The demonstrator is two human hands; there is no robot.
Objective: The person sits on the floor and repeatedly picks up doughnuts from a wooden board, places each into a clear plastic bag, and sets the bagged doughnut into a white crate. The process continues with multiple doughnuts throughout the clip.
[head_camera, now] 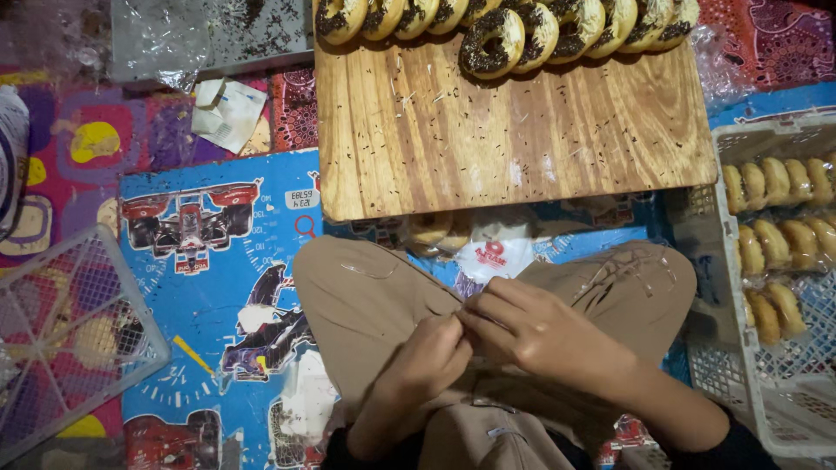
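Over the lap, left hand (427, 352) and right hand (531, 326) pinch a clear plastic bag (496, 252), grip closed.

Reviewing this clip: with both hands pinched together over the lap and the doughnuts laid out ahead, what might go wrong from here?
1. The left hand and right hand pinch something thin and clear; what it is cannot be told, and it may slip or tear.
2. The chocolate-sprinkled doughnuts lie uncovered at the far edge of the wooden board, so sprinkles may keep shedding.
3. The bagged doughnuts on the floor mat sit close to the knees and might get squashed.
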